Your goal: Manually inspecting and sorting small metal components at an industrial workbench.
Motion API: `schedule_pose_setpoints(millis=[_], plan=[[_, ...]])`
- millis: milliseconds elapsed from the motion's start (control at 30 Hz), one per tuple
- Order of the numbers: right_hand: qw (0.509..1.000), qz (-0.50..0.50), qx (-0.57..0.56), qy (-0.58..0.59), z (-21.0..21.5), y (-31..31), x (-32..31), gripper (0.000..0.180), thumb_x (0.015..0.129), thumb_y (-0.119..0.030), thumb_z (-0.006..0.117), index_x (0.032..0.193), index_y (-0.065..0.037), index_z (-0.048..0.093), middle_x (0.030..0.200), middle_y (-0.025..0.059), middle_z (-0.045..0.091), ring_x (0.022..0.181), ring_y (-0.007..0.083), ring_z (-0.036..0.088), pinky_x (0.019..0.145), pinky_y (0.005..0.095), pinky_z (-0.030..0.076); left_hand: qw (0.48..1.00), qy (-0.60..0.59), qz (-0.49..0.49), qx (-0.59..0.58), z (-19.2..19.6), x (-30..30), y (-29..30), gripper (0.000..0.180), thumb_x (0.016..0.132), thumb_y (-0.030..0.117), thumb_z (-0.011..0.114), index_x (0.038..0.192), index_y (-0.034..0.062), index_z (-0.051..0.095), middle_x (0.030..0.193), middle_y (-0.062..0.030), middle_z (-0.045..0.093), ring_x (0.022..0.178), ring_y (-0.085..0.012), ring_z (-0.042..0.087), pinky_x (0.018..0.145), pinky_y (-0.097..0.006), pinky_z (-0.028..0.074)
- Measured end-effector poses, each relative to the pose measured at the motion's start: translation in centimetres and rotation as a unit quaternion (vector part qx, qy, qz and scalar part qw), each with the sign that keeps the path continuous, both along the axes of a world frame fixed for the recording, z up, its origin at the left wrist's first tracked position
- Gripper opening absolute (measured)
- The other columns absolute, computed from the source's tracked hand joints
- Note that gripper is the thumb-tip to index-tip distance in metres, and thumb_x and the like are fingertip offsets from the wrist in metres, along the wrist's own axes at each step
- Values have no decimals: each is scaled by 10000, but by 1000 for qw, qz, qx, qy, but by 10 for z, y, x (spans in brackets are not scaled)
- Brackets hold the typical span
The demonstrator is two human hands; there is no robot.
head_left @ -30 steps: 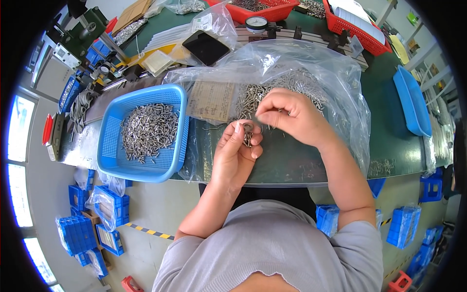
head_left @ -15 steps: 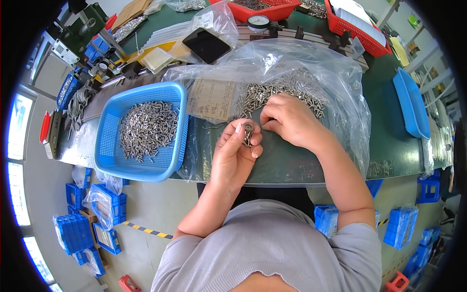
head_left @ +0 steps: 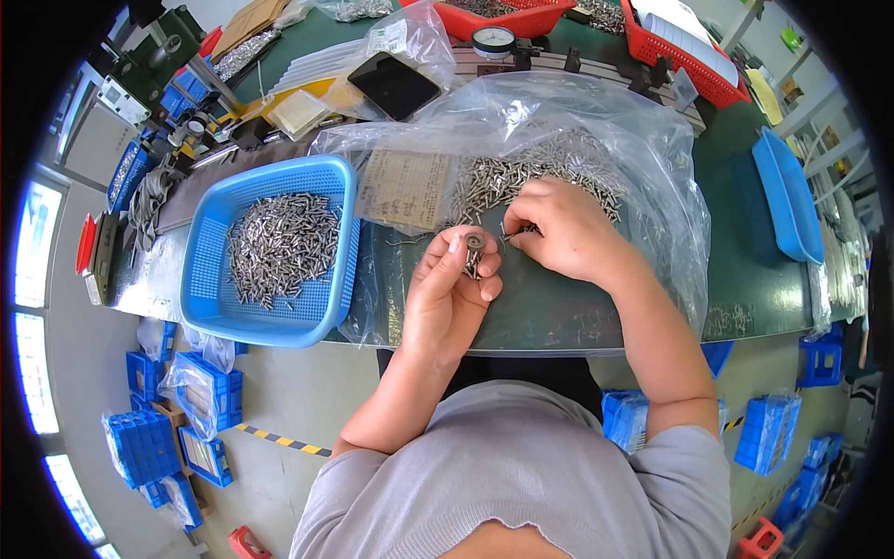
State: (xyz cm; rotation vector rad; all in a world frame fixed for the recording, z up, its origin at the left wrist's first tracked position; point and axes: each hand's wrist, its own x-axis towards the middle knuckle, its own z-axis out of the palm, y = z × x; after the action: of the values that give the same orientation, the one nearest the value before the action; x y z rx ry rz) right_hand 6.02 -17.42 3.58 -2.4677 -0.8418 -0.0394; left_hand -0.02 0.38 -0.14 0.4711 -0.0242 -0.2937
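Note:
My left hand (head_left: pixel 441 291) is closed around a small round metal ring (head_left: pixel 475 241), held between thumb and fingertips. Several small metal pins (head_left: pixel 472 266) sit below the ring in the same fingers. Just to the right, my right hand (head_left: pixel 570 235) pinches one small metal pin (head_left: pixel 505 230), its tip pointing toward the ring but apart from it. Behind my hands, a loose pile of metal pins (head_left: pixel 491 182) lies on a clear plastic bag (head_left: pixel 666 224). At my left, a blue basket (head_left: pixel 203 312) holds many similar pins.
A brown written card (head_left: pixel 403 189) lies under the plastic by the basket. Farther back are a black phone (head_left: pixel 395 86), a dial gauge (head_left: pixel 494 41) and red baskets (head_left: pixel 689 67). A blue tray (head_left: pixel 787 200) stands at the right edge of the green table (head_left: pixel 577 317).
My right hand has shifted slightly right and a pin now shows at its fingertips. My left hand holds the ring almost still.

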Motion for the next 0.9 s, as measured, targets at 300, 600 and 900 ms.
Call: schedule_pose_setpoints(millis=[300,600,900], plan=[[999,2,26,-47,-9,12,-2,70,672,-74,657,717,-74,604,760,69,581,801,273,574,714,391,469,1000,0,2,9,0,-1,0,237,953,222,506,1077,21,519,980,-99,511,763,-128,442,583,-227,381],[996,-16,76,-41,-6,6,1,127,669,-75,682,764,-64,599,788,77,555,814,277,551,716,393,449,1000,4,2,-4,0,0,1,216,951,210,509,1069,30,529,970,-86,521,762,-128,446,595,-237,386],[996,26,57,-61,-13,14,1,121,666,-82,687,767,-63,624,793,68,566,823,288,549,716,390,452,1000,-1,-5,-4,-1,1,2,176,947,194,517,1037,45,546,934,-67,543,761,-130,467,602,-245,396]])
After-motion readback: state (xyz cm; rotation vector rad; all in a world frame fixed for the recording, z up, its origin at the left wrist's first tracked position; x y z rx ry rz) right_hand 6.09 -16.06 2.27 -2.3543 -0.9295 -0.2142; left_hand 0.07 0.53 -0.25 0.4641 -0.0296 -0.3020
